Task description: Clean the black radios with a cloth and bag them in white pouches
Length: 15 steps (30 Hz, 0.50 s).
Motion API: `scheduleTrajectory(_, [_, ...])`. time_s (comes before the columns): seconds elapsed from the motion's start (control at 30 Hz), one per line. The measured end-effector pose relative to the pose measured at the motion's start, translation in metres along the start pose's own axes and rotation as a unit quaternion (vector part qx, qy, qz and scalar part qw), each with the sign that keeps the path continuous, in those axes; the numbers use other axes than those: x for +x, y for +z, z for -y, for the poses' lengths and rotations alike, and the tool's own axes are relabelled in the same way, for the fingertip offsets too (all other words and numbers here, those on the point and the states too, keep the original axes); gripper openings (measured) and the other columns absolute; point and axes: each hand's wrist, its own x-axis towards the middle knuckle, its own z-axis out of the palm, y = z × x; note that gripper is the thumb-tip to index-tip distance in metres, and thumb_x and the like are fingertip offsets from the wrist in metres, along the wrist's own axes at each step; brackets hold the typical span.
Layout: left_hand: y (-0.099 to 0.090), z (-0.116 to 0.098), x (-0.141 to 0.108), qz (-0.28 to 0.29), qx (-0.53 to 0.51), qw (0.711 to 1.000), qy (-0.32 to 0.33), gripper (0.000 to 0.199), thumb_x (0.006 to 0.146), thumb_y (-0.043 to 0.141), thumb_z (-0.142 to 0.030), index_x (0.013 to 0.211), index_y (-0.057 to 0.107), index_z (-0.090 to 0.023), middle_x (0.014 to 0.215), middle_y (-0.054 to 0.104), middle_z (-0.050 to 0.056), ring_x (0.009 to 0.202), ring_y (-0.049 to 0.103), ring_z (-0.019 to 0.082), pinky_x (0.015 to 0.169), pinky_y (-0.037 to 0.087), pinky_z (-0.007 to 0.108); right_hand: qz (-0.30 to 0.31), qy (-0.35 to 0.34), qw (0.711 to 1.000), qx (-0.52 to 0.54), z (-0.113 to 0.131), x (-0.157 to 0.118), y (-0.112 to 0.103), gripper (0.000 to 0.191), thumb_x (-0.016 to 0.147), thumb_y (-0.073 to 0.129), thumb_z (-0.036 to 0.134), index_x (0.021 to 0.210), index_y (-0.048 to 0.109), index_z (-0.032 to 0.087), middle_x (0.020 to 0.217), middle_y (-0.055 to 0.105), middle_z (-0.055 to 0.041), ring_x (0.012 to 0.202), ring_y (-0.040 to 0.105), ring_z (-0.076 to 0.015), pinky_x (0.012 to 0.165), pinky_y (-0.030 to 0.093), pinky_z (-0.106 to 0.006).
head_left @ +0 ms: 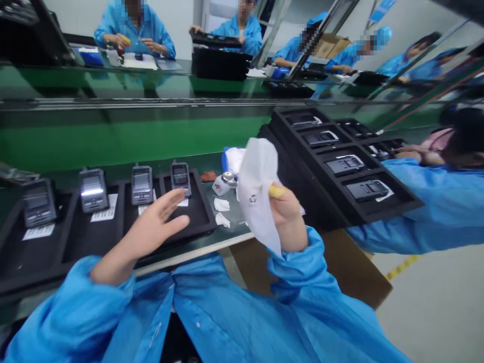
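Observation:
My right hand (286,212), with a yellow cover on one fingertip, pinches a thin whitish plastic bag (259,186) that has a recycling mark printed on it. The bag hangs upright over the bench edge. My left hand (155,224) is held above the black tray (204,214), fingers stretched and thumb apart, with nothing in it. Just beyond its fingertips stands a grey handheld device (180,177) in the tray's right compartment. Further left in the tray are another device (142,184), a third device (93,190) with a glare on its screen, and one more (39,202).
Between tray and bag stand a small metal-topped bottle (224,183), folded white wipes (222,204) and a blue-and-white packet (229,159). Stacked black trays (313,176) with devices rise at the right. A co-worker's blue sleeve (438,201) reaches beneath them. A cardboard box (340,262) sits below.

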Motion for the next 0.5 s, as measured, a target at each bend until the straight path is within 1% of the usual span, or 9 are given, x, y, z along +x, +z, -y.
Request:
scheduleTrajectory(0.03, [0.004, -0.003, 0.007, 0.036, -0.043, 0.998, -0.005, 0.092, 0.061, 0.073, -0.070, 0.133, 0.053, -0.015, 0.143, 0.050, 0.020, 0.131, 0.051, 0.033, 0.106, 0.045, 0.046, 0.056, 0.023, 0.996, 0.067, 0.004, -0.006, 0.024, 0.039, 0.073, 0.052, 0.054, 0.099, 0.062, 0.026, 0.085, 0.071, -0.0061, 0.080, 0.066, -0.0252, 0.066, 0.052, -0.041])
scheduleTrajectory(0.1, [0.005, -0.006, 0.012, 0.068, -0.143, 0.987, -0.015, 0.096, 0.053, 0.076, -0.072, 0.127, 0.058, -0.014, 0.136, 0.057, 0.021, 0.126, 0.055, 0.035, 0.102, 0.048, 0.045, 0.157, 0.075, 0.969, 0.174, 0.010, -0.016, 0.071, 0.041, 0.063, 0.063, 0.053, 0.094, 0.062, 0.026, 0.083, 0.071, -0.0046, 0.081, 0.066, -0.0240, 0.066, 0.052, -0.038])
scheduleTrajectory(0.17, [-0.001, -0.003, 0.008, 0.024, -0.224, 0.974, -0.038, 0.084, 0.050, 0.081, -0.067, 0.111, 0.067, -0.012, 0.119, 0.068, 0.019, 0.113, 0.063, 0.035, 0.096, 0.052, 0.044, 0.231, 0.101, 0.947, 0.201, 0.013, -0.022, 0.109, 0.040, 0.062, 0.067, 0.050, 0.092, 0.063, 0.023, 0.084, 0.071, -0.0046, 0.081, 0.067, -0.0219, 0.067, 0.053, -0.034])
scheduleTrajectory(0.2, [-0.007, 0.001, 0.003, -0.022, -0.250, 0.967, -0.050, 0.076, 0.050, 0.083, -0.063, 0.104, 0.069, -0.012, 0.111, 0.072, 0.017, 0.107, 0.066, 0.034, 0.093, 0.053, 0.043, 0.248, 0.095, 0.950, 0.166, 0.013, -0.021, 0.124, 0.038, 0.065, 0.066, 0.049, 0.092, 0.063, 0.022, 0.084, 0.071, -0.0046, 0.080, 0.067, -0.0204, 0.067, 0.053, -0.033])
scheduleTrajectory(0.27, [-0.022, 0.011, -0.008, -0.128, -0.273, 0.951, -0.067, 0.063, 0.051, 0.086, -0.055, 0.094, 0.071, -0.012, 0.101, 0.075, 0.014, 0.097, 0.069, 0.030, 0.087, 0.055, 0.039, 0.223, 0.054, 0.973, 0.030, 0.014, -0.009, 0.143, 0.032, 0.074, 0.060, 0.043, 0.096, 0.064, 0.021, 0.087, 0.071, -0.0045, 0.080, 0.066, -0.0178, 0.069, 0.054, -0.031])
scheduleTrajectory(0.33, [-0.039, 0.021, -0.016, -0.194, -0.265, 0.941, -0.077, 0.057, 0.053, 0.085, -0.055, 0.089, 0.072, -0.013, 0.094, 0.076, 0.012, 0.088, 0.070, 0.027, 0.079, 0.056, 0.036, 0.135, 0.001, 0.984, -0.118, 0.017, 0.019, 0.151, 0.028, 0.080, 0.056, 0.033, 0.104, 0.064, 0.020, 0.097, 0.071, -0.0056, 0.085, 0.066, -0.0164, 0.078, 0.054, -0.033])
scheduleTrajectory(0.37, [-0.047, 0.025, -0.018, -0.210, -0.253, 0.941, -0.083, 0.056, 0.053, 0.084, -0.056, 0.086, 0.073, -0.013, 0.090, 0.076, 0.011, 0.084, 0.070, 0.026, 0.075, 0.056, 0.036, 0.089, -0.014, 0.984, -0.157, 0.019, 0.038, 0.153, 0.030, 0.082, 0.055, 0.029, 0.109, 0.063, 0.019, 0.106, 0.069, -0.0070, 0.094, 0.064, -0.0164, 0.086, 0.052, -0.034])
scheduleTrajectory(0.43, [-0.059, 0.030, -0.018, -0.222, -0.226, 0.944, -0.095, 0.055, 0.051, 0.083, -0.058, 0.080, 0.073, -0.013, 0.082, 0.075, 0.010, 0.075, 0.069, 0.025, 0.069, 0.056, 0.035, 0.024, -0.027, 0.974, -0.223, 0.024, 0.078, 0.154, 0.029, 0.081, 0.057, 0.022, 0.108, 0.065, 0.017, 0.118, 0.065, -0.0106, 0.106, 0.060, -0.0188, 0.099, 0.045, -0.038])
scheduleTrajectory(0.5, [-0.068, 0.031, -0.015, -0.221, -0.212, 0.946, -0.101, 0.054, 0.047, 0.085, -0.056, 0.077, 0.073, -0.013, 0.079, 0.075, 0.009, 0.071, 0.068, 0.023, 0.065, 0.054, 0.033, -0.017, -0.027, 0.958, -0.284, 0.027, 0.113, 0.157, 0.026, 0.079, 0.063, 0.024, 0.104, 0.068, 0.015, 0.119, 0.064, -0.0141, 0.116, 0.056, -0.0255, 0.104, 0.041, -0.046])
